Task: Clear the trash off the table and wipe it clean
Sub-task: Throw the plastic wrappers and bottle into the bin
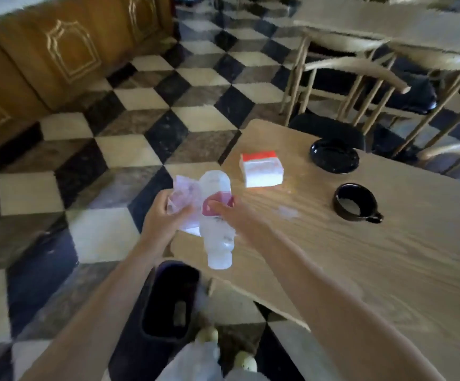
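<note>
My right hand (230, 213) grips a clear plastic bottle (218, 237) with a pink label, held cap-down over the table's near-left corner. My left hand (165, 218) holds a crumpled pinkish-white wrapper (185, 191) just left of the bottle. Directly below them on the floor stands a dark trash bin (168, 301), partly hidden by my left forearm. The wooden table (361, 257) stretches to the right. A small wet smear or scrap (288, 211) lies on it near my right hand.
On the table lie a white and red napkin pack (262, 169), a black saucer (334, 156) and a black cup (356, 202). Wooden chairs (361, 86) with black seats stand behind the table. Checkered floor spreads left, with a wooden counter (44, 59) beyond.
</note>
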`<state>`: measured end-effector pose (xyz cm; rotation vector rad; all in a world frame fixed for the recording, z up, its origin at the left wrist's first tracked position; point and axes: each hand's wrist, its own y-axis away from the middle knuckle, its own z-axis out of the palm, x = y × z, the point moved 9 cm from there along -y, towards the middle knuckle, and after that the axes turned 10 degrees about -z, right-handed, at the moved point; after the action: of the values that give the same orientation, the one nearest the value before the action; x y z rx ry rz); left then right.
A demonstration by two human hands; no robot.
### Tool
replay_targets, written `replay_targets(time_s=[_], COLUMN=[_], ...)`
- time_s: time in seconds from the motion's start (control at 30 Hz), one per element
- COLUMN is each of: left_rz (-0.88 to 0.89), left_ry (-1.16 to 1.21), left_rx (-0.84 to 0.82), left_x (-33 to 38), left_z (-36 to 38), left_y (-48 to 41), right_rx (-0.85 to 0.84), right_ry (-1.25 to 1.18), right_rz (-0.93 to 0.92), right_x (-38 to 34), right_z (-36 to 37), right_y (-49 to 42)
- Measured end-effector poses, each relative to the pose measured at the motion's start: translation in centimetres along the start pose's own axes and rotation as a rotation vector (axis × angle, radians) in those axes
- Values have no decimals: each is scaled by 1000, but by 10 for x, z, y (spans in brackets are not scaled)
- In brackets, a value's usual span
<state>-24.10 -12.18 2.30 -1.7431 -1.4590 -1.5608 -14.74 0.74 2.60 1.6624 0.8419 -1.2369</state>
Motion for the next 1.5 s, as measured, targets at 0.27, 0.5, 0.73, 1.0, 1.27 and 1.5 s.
replay_targets(time_s=[0.27,0.5,0.73,1.0,1.27,1.5], left_rz=[-242,-465,-705,-789,-870,-929], left_ry=[23,32,39,146,346,535], left_rx=[300,320,206,278,222,160], left_x=[-133,-279,-450,-584,-642,-636], left_z=[-125,-142,-97,-82,-76,-60], left_y=[34,16,-26,-46,-58,-63], right_rx=[-396,-384,-212,-200,-288,-478], right_ry=[79,179,334,573,643,210], right_rz=[174,390,644,590,457,523], right_x=[62,200,391,537,585,559], right_z=[176,261,275,301,324,343], right_y=[-13,-36,-68,-134,-157,-108])
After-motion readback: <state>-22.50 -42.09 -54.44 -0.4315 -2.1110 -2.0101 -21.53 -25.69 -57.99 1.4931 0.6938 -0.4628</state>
